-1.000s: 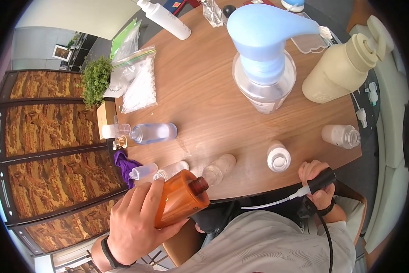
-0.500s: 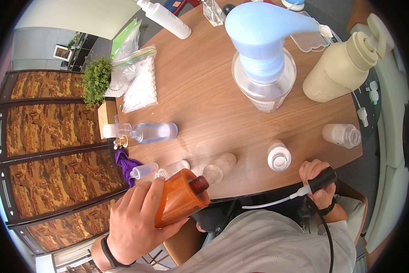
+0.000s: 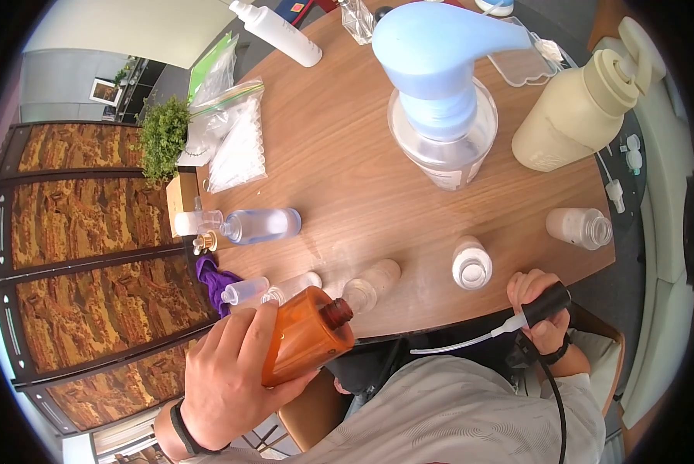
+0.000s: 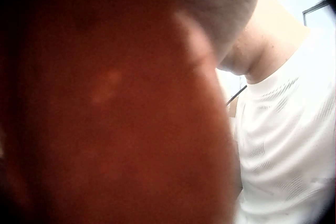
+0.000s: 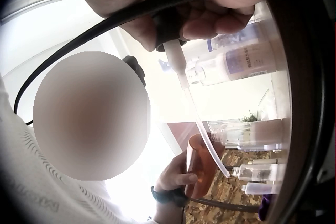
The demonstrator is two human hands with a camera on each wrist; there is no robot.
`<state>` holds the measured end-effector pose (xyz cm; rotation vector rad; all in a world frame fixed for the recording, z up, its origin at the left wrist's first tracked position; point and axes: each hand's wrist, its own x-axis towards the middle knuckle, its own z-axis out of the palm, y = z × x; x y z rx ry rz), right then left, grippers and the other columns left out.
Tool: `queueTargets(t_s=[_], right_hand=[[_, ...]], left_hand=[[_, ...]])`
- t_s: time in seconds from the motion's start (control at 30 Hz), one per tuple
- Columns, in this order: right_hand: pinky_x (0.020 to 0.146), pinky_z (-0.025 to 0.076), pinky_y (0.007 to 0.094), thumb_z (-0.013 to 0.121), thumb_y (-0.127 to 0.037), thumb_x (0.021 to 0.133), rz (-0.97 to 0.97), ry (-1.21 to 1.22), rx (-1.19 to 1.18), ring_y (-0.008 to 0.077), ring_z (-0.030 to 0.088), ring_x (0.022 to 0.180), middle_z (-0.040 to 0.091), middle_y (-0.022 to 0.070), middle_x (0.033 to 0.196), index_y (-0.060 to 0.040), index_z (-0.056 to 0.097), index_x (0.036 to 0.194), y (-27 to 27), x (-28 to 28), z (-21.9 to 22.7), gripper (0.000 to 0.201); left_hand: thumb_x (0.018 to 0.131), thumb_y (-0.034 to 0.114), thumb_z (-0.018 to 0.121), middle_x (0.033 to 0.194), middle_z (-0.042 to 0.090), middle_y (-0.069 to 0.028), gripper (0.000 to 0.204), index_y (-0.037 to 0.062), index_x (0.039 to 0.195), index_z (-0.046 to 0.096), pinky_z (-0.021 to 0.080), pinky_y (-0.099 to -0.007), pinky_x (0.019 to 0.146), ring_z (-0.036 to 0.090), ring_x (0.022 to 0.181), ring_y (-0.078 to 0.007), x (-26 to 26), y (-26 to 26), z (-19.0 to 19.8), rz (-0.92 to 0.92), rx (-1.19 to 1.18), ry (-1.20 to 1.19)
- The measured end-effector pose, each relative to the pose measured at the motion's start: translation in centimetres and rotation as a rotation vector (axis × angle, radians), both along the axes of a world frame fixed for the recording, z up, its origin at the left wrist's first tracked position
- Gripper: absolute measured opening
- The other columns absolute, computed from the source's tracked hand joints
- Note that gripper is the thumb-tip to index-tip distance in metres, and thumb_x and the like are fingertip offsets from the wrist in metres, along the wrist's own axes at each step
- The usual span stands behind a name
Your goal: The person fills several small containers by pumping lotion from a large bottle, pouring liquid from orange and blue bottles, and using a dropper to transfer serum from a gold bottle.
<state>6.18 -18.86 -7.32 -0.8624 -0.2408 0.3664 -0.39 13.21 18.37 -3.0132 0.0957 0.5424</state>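
Observation:
In the head view my left hand (image 3: 227,375) grips an amber bottle (image 3: 304,340), its threaded neck bare and tilted toward the upper right. The same bottle (image 4: 126,129) fills most of the left wrist view, blurred. My right hand (image 3: 539,303) holds a black pump top (image 3: 546,302) with a white collar and a long translucent dip tube (image 3: 451,348), which points left toward the bottle but stays apart from it. From the right wrist view, the dip tube (image 5: 202,129) slants down past several clear bottles. Just beyond the amber bottle stands a small clear bottle (image 3: 374,284).
Along the near table edge are further uncapped bottles (image 3: 471,264) and a frosted one (image 3: 579,228). Farther back stand a large blue-topped pump bottle (image 3: 443,155) and a cream pump bottle (image 3: 567,124). A zip bag (image 3: 239,143) and a purple cloth (image 3: 212,280) lie at left.
Both hands keep their holds on the amber bottle and the pump top, almost still. The view has shifted slightly, so the far bottles sit a little higher and farther left.

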Motion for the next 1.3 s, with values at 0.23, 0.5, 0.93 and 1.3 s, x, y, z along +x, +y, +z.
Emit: queueTargets(t_s=[0.23,0.5,0.93,1.3], right_hand=[[0.073,0.04,0.0358,0.088,-0.031,0.08,-0.001,-0.001,0.002,0.0187,0.05,0.074,0.058,0.0077,0.088,-0.0029,0.062,0.106,-0.01,0.03,-0.13,0.046],[0.073,0.039,0.0357,0.088,-0.031,0.08,0.009,0.001,0.007,0.0189,0.05,0.075,0.057,0.0079,0.089,-0.0028,0.062,0.106,-0.07,0.07,-0.14,0.046],[0.073,0.04,0.0352,0.088,-0.032,0.08,0.008,0.007,-0.005,0.0182,0.05,0.073,0.056,0.0066,0.087,-0.0037,0.062,0.105,-0.13,0.05,-0.12,0.046],[0.073,0.039,0.0342,0.088,-0.036,0.08,0.013,0.011,-0.025,0.0169,0.049,0.072,0.055,0.0055,0.087,-0.0048,0.06,0.105,-0.1,0.1,0.04,0.048]], left_hand=[[0.071,0.037,0.091,0.11,0.064,-0.0147,0.078,-0.0003,0.131,0.058,0.059,-0.0398,0.072,0.069,0.09,-0.0307,0.18,-0.2,0.16,0.008,0.011,0.012],[0.072,0.038,0.091,0.107,0.064,-0.0136,0.077,0.0004,0.13,0.058,0.059,-0.0396,0.071,0.068,0.089,-0.0302,0.24,-0.24,0.25,0.004,0.013,0.01],[0.073,0.038,0.09,0.106,0.063,-0.0135,0.077,-0.0002,0.132,0.057,0.058,-0.0397,0.071,0.068,0.089,-0.0302,0.27,-0.36,0.41,0.001,0.026,0.02],[0.073,0.038,0.09,0.109,0.064,-0.0147,0.078,-0.0007,0.132,0.057,0.059,-0.0392,0.072,0.068,0.089,-0.0302,0.34,-0.6,0.56,-0.002,0.049,0.031]])
